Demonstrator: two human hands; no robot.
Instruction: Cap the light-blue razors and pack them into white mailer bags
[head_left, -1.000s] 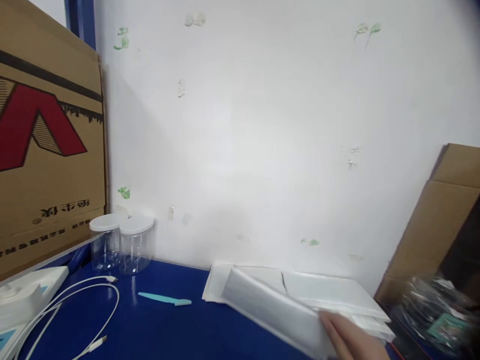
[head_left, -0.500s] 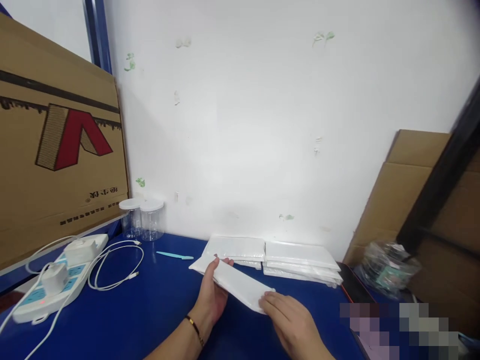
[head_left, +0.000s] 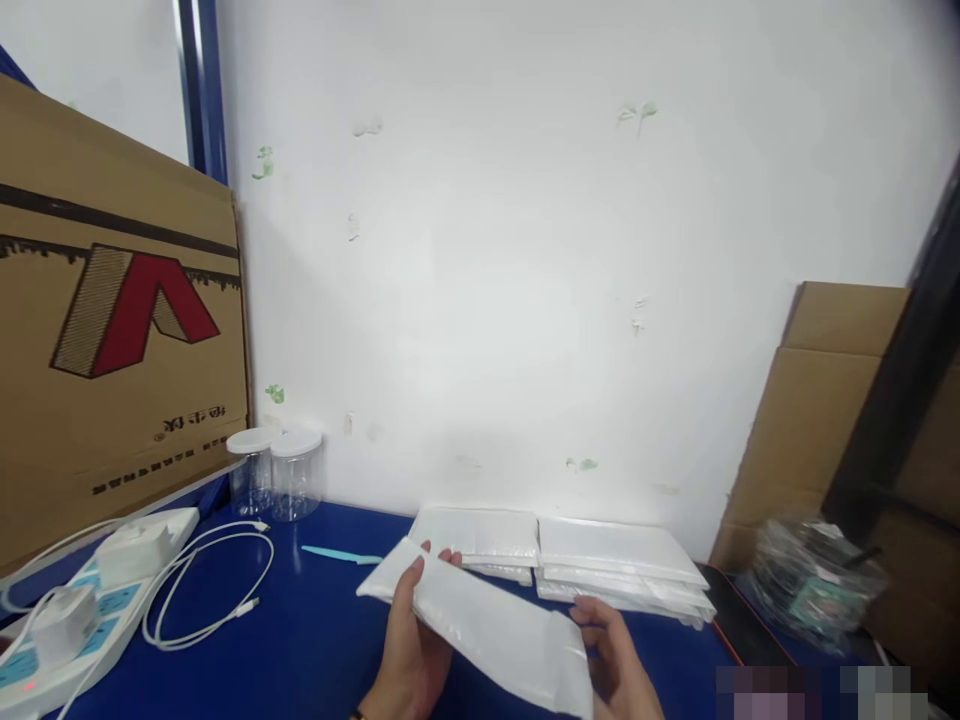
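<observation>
A flat white packet [head_left: 495, 625] in a glossy clear wrap slants down to the right in front of me. My left hand [head_left: 420, 635] is closed around its left part, the thumb on top and fingertips showing past the far edge. At the packet's lower right end is my right hand [head_left: 615, 655], fingers loosely bent and apart; its thumb is hidden, and whether it touches the packet is unclear. Behind lie two stacks of similar packets, a left stack [head_left: 480, 532] and a right stack [head_left: 622, 552], side by side against the wall.
A light-blue slim tool [head_left: 341, 555] lies left of the packet. Farther left are two clear lidded jars [head_left: 296, 480], a white cable [head_left: 206, 540] and a power strip [head_left: 112, 610] with plugs. At right sit a dark flat device [head_left: 750, 610] and a plastic-wrapped bundle [head_left: 817, 585].
The packet's right end has dropped lower and tilts more toward me. My right hand's fingers have come off its top and opened at its end. The camera view has tipped upward.
</observation>
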